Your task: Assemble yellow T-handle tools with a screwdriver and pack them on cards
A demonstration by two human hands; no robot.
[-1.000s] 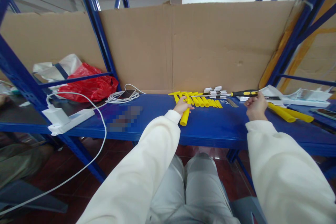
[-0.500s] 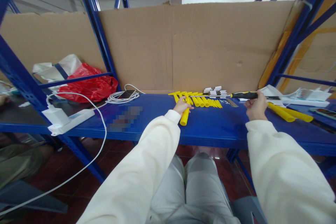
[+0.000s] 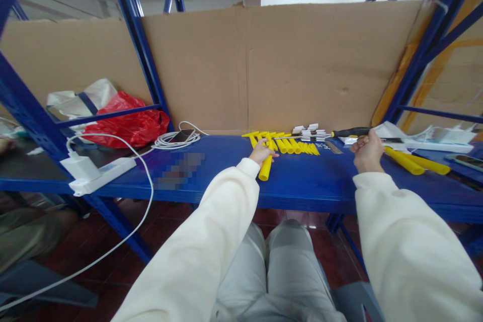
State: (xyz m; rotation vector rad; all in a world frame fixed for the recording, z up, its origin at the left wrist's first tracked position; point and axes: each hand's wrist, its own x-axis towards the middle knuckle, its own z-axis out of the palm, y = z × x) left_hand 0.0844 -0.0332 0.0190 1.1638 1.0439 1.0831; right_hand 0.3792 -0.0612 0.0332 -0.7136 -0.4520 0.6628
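My left hand (image 3: 260, 153) is closed around a yellow T-shaped plastic handle (image 3: 264, 171), whose round tube end points toward me. In my right hand (image 3: 368, 155), the fingers wrap the black grip of a screwdriver (image 3: 349, 132). Its long thin shaft lies level and runs left to the top of the yellow handle; the exact contact at the tip is too small to make out. Just right of my left hand, several similar yellow handles (image 3: 290, 146) lie in a row. Behind the shaft sits a small stack of white pieces (image 3: 312, 132).
Two yellow tubular handles (image 3: 409, 162) lie right of my right hand, near a white power strip (image 3: 439, 146) and a phone (image 3: 466, 161). Cardboard (image 3: 294, 70) walls the back of the blue bench (image 3: 309, 186). Coiled white cable (image 3: 177, 140) and a red bag (image 3: 128, 118) are at left.
The screwdriver has turned about its length: the yellow marking on its grip has rolled out of sight. My right fingers shifted slightly on it; my left hand stayed put.
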